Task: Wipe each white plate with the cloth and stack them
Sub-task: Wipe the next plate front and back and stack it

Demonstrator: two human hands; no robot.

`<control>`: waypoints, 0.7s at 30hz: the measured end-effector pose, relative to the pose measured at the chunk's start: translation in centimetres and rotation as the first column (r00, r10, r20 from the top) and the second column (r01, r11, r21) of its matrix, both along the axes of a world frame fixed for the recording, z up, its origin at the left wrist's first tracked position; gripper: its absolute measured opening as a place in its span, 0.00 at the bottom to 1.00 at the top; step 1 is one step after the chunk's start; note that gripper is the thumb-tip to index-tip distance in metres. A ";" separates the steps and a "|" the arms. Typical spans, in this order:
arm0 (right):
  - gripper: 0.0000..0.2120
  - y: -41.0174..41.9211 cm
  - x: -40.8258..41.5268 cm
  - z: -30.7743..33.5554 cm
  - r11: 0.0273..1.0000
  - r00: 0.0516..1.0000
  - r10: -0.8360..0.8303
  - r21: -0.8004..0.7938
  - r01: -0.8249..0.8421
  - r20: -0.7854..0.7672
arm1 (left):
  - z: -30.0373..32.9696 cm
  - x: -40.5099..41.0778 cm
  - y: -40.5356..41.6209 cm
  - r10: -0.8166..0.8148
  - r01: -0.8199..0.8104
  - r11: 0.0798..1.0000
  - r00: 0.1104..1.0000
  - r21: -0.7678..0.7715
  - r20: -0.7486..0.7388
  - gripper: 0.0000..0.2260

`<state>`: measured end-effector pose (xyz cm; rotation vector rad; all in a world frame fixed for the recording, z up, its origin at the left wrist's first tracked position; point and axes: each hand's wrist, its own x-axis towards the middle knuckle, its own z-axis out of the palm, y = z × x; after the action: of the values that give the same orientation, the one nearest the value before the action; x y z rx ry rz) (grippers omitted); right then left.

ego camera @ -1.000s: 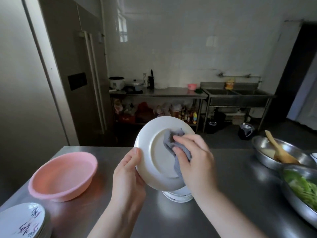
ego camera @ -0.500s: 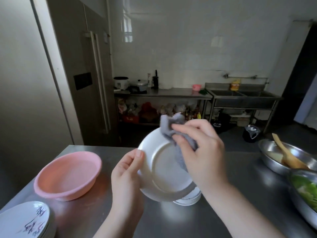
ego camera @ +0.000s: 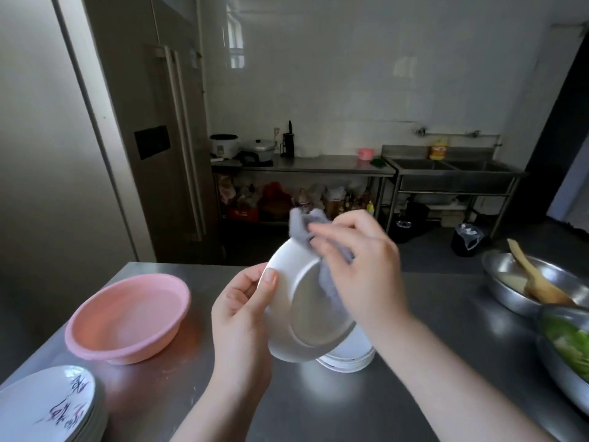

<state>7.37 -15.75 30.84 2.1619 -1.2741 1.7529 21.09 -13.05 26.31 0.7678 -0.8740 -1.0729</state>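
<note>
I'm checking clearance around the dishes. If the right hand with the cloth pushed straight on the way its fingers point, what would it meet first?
The right hand points left and slightly away, cloth leading over the held white plate. Beyond its rim the way looks free, though depth is unclear.

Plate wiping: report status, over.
Left hand grips white plate by its rim, tilted above the stack. Right hand presses grey cloth onto it. Nothing blocking the stack.
</note>
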 end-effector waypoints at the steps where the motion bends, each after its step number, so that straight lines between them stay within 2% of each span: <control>1: 0.08 -0.2 -0.3 0.0 0.999 0.999 -0.031 0.020 0.030 0.041 | -0.1 0.1 0.0 0.002 -0.002 1.000 1.000 0.005 0.000 0.08; 3: 0.09 0.2 0.7 -0.3 0.999 0.999 -0.034 -0.023 0.033 -0.043 | -0.2 0.3 -0.1 -0.019 0.019 1.000 1.000 0.023 -0.018 0.08; 5: 0.09 0.5 1.3 -0.9 0.998 0.982 0.042 -0.048 -0.051 -0.185 | -0.4 0.4 -0.3 -0.048 0.049 0.998 0.998 0.047 -0.029 0.09; 6: 0.09 0.1 0.8 -0.8 0.997 0.980 0.067 -0.025 -0.073 -0.189 | -0.5 0.4 -0.4 -0.059 0.060 0.996 0.998 0.058 -0.029 0.08; 11: 0.09 -2.1 -2.8 -1.0 0.982 0.994 0.014 0.188 -0.034 0.105 | -1.0 0.2 -1.2 -0.069 0.081 0.984 0.994 0.158 -0.081 0.07; 14: 0.08 -2.4 -3.7 -2.8 0.964 0.976 -0.037 0.266 -0.022 0.213 | -1.4 0.2 -1.5 -0.084 0.123 0.960 0.984 0.250 -0.160 0.12; 18: 0.11 -1.2 -4.5 -5.4 0.959 0.903 -0.090 0.282 -0.036 0.420 | -1.7 -0.1 -1.9 -0.028 0.178 0.915 0.923 0.362 -0.383 0.13; 21: 0.11 0.5 -3.8 -8.6 0.969 0.875 -0.163 0.240 0.056 0.455 | -1.6 -0.3 -2.2 0.033 0.211 0.892 0.850 0.399 -0.525 0.10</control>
<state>3.58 -15.21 22.23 1.7581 -1.7335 2.2757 20.75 -15.25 24.68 0.7545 -0.1918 -1.5069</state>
